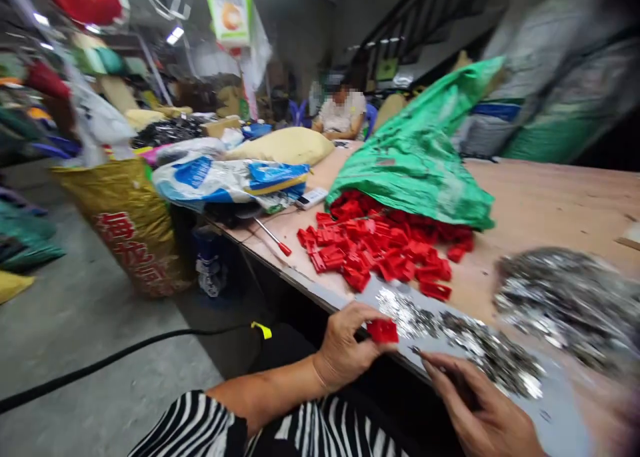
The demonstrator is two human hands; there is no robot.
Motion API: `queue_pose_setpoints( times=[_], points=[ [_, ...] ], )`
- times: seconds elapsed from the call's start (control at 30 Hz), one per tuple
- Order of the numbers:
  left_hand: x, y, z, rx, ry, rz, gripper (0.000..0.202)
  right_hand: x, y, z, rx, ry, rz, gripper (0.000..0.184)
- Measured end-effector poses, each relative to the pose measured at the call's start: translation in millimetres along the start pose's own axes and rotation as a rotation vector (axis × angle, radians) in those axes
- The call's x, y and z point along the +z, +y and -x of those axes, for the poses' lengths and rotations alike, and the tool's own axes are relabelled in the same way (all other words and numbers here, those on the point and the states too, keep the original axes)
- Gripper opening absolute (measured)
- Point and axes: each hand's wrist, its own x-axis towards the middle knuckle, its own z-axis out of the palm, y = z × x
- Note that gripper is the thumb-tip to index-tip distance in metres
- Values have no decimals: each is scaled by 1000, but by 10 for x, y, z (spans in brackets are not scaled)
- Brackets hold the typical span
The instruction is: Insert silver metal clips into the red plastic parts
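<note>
My left hand [345,347] is at the near edge of the wooden table [550,204], its fingers closed on a small red plastic piece [383,331]. My right hand [480,407] is lower right, fingers pinched on something small and dark that I cannot make out, beside a spread of small shiny metal pieces [475,347]. A pile of the same red plastic pieces [380,247] spills from a green bag [425,150] just beyond my hands. A larger heap of metal pieces [565,304] lies blurred at the right.
A red-handled screwdriver [273,237] and a white remote [311,198] lie left of the red pile. Filled sacks [230,177] crowd the table's left end, and a yellow sack [127,224] stands on the floor. A black cable [125,357] crosses the floor. Another person [343,114] sits at the far end.
</note>
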Motion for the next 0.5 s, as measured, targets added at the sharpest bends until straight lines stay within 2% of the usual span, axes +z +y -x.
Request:
queue_pose_setpoints(
  times=[0.07, 0.2, 0.33, 0.5],
  points=[
    [-39, 2, 11, -20, -15, -10, 31, -31, -135, -29, 24, -10, 15, 19],
    [-56, -20, 53, 27, -56, -55, 29, -12, -308, -96, 9, 12, 23, 15],
    [-70, -18, 65, 71, -82, -121, 28, 35, -345, -115, -8, -4, 8, 14],
    [-85, 1, 73, 109, -118, -136, 26, 91, -368, -156, -19, -98, -60, 16]
  ],
)
